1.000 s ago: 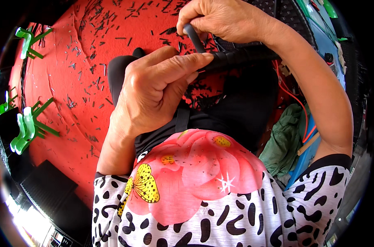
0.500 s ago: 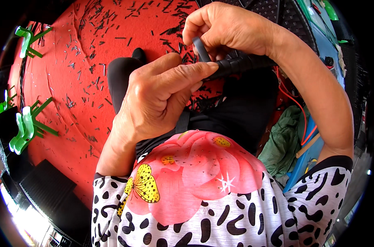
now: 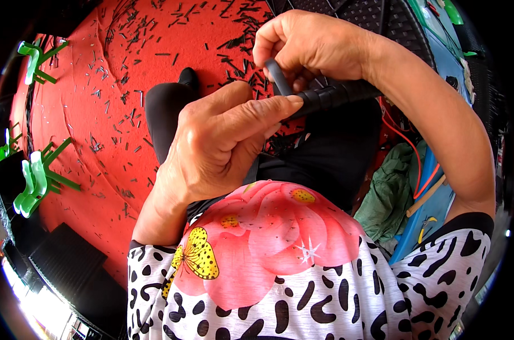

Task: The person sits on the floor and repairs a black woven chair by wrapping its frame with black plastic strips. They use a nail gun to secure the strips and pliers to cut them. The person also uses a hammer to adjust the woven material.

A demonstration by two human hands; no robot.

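Note:
A dark bar wound in overlapping turns of flat black strip crosses above my lap, joined to a woven black frame. My left hand closes round the bar's near end, its thumb laid along the wound turns. Beyond it, my right hand pinches the loose grey-black strip, which rises from the bar in a short upright bend. The fingers of my right hand are curled, and part of the strip is hidden behind them. Under the bar, the left hand's fingertips are mostly out of sight.
Short black strip offcuts litter the red floor. Green stands line the left side. By my right thigh lie a crumpled green cloth, an orange cord and a wooden stick near a blue surface.
Both hands and the bar have shifted slightly down in the picture. My left thumb sits a little further right, and the strip's bend leans more to the left.

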